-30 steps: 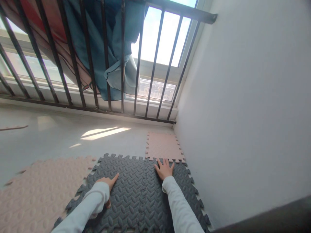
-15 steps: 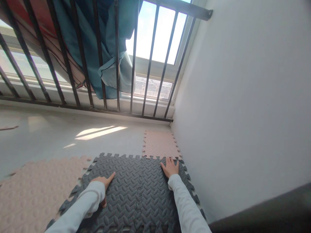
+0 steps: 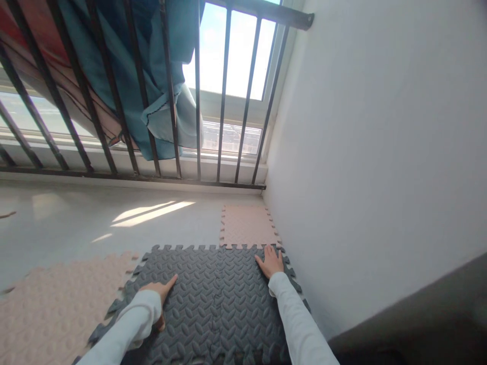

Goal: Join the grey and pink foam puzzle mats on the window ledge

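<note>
Dark grey foam puzzle mats (image 3: 198, 299) with a raised tread pattern lie joined on the floor, a seam running down between them. My right hand (image 3: 271, 261) rests on the right-hand dark mat with its fingers spread. Its fingertips reach the far edge, where a pink foam mat (image 3: 248, 226) meets the dark one. On the left-hand dark mat lies my left hand (image 3: 159, 294), index finger stretched out and thumb apart, holding nothing; its other fingers are mostly hidden.
A white wall (image 3: 365, 152) runs close along the right side. Black metal railings (image 3: 222, 101) stand before the window, with a blue cloth (image 3: 163, 101) hanging behind them. More pink mats (image 3: 57, 309) lie at left on the grey floor (image 3: 76, 213). A dark shape (image 3: 426, 314) fills the lower right corner.
The view has shifted slightly, so the railings and window appear further left. Both hands remain on the dark mats, in nearly the same poses.
</note>
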Demonstrator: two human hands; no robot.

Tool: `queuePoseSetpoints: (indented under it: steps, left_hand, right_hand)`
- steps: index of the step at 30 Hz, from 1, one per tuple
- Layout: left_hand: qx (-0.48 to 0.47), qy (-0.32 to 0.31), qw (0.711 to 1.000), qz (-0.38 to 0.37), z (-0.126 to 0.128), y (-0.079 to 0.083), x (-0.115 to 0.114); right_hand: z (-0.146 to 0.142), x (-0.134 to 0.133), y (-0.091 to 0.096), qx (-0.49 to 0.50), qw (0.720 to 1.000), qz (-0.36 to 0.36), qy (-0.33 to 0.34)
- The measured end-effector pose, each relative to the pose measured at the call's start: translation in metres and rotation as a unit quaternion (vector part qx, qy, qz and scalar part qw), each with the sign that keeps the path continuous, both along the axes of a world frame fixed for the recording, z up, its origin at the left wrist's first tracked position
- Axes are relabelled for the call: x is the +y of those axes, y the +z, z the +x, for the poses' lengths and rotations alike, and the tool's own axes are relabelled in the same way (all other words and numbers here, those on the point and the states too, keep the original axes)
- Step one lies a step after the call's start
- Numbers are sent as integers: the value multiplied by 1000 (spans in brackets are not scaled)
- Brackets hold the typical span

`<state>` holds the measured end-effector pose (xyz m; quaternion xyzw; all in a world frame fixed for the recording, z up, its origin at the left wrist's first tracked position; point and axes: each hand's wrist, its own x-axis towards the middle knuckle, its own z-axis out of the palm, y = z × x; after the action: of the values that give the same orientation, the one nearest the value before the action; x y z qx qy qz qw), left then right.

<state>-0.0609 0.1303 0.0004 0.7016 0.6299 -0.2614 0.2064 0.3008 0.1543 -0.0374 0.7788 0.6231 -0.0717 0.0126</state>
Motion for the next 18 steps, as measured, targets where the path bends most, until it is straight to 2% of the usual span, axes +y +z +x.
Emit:
queuePoseSetpoints:
  steps: [4, 8, 11, 18]
  left_hand:
    - [0, 2, 1000, -2, 0, 1, 1]
    - [-6, -3, 1000, -9, 1, 3, 2]
    - [-8, -2, 1000, -1, 0, 2, 2]
    - [20, -7, 1000, -16, 1, 5, 2]
  right_hand:
    - [3, 3, 2, 0, 1000, 20, 3]
    - [4, 3, 5, -30, 996, 60, -61]
    - [6, 2, 4, -37, 994, 47, -86]
    - [15, 3, 9, -45, 996, 27, -66]
